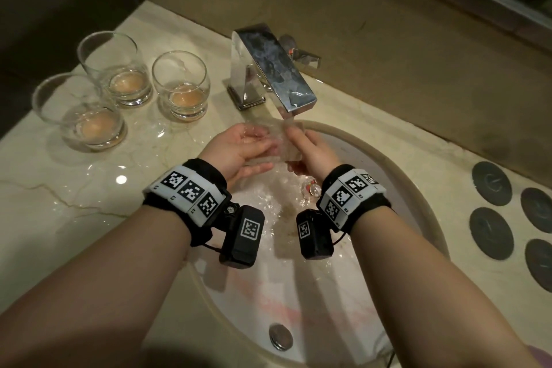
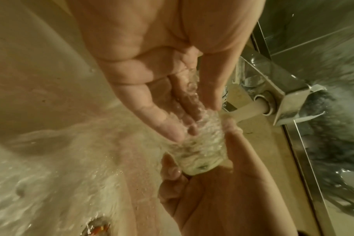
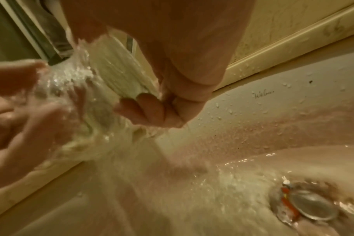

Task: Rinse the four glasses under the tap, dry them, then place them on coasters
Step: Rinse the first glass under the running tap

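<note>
A clear glass [image 1: 277, 143] lies tilted under the running chrome tap [image 1: 268, 66], over the basin. My left hand [image 1: 242, 149] holds it from the left, thumb on one side and fingers on the other, near its mouth. My right hand [image 1: 310, 152] grips its base end with curled fingers. In the left wrist view, water streams over the glass [image 2: 202, 143] and my left hand [image 2: 182, 111]. The right wrist view shows the glass [image 3: 75, 99] in foam and spray beside my right hand [image 3: 148, 110]. Three more glasses [image 1: 115, 69] [image 1: 180, 86] [image 1: 80, 113] stand on the counter at left, each with brownish liquid at the bottom.
Several dark round coasters [image 1: 491, 179] lie on the counter right of the white sink [image 1: 418, 188]. The drain plug [image 3: 311, 206] sits in the wet basin below my hands. The marble counter around the three glasses is wet. A wall stands close behind the tap.
</note>
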A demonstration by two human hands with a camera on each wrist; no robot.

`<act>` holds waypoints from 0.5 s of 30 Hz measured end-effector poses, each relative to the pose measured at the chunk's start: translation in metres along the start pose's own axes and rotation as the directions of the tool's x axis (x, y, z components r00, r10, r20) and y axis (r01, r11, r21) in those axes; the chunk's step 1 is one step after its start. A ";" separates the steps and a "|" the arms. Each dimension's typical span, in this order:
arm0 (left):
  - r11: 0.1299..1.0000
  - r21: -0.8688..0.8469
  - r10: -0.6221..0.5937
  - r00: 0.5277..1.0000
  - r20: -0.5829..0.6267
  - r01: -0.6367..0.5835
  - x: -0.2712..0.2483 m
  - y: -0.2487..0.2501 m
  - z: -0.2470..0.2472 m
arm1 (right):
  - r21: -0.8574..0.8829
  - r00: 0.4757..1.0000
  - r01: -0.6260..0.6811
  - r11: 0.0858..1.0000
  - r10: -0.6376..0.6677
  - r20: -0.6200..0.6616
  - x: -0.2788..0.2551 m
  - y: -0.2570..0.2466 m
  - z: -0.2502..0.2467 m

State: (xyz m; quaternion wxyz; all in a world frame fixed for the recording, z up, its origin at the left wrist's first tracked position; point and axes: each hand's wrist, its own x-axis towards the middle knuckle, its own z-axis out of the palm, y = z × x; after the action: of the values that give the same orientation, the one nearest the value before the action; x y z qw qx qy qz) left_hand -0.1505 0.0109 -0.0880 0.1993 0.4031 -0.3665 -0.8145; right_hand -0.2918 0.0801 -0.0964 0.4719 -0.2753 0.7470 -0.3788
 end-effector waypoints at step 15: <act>0.998 -0.057 -0.009 0.999 0.031 0.011 -0.002 0.004 0.001 | 0.058 0.995 0.087 0.994 -0.090 0.036 -0.007 -0.008 -0.002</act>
State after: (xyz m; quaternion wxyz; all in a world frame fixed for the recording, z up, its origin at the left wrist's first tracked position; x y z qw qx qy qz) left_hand -0.1502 0.0099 -0.0838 0.2010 0.3866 -0.3439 -0.8317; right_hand -0.2908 0.0816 -0.0859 0.4766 -0.3020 0.7138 -0.4148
